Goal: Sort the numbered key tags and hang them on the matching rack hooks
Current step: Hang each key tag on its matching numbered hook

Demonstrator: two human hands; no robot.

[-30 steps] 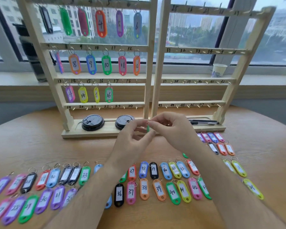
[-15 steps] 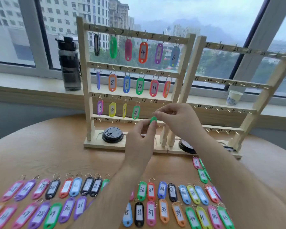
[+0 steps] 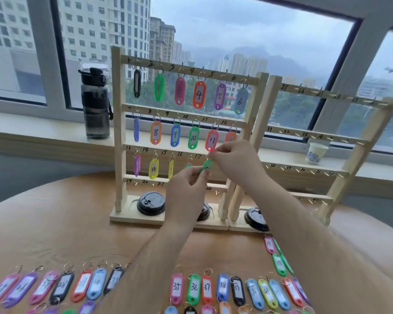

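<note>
While my left hand (image 3: 186,189) is pinching the green key tag's (image 3: 207,166) lower end, my right hand (image 3: 234,164) is pinching its ring end, fingers (image 3: 201,175) clamped on it, just beside the 17 mark (image 3: 197,156) on the wooden rack (image 3: 119,132).

Soft overcast daylight enters through the window (image 3: 236,37); wide-angle bending at edges; foreground tags (image 3: 55,286) blurred.

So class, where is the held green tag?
Head view, centre: the green tag is between left hand and right hand, at the left rack's third rail, below red tag 11.
</note>
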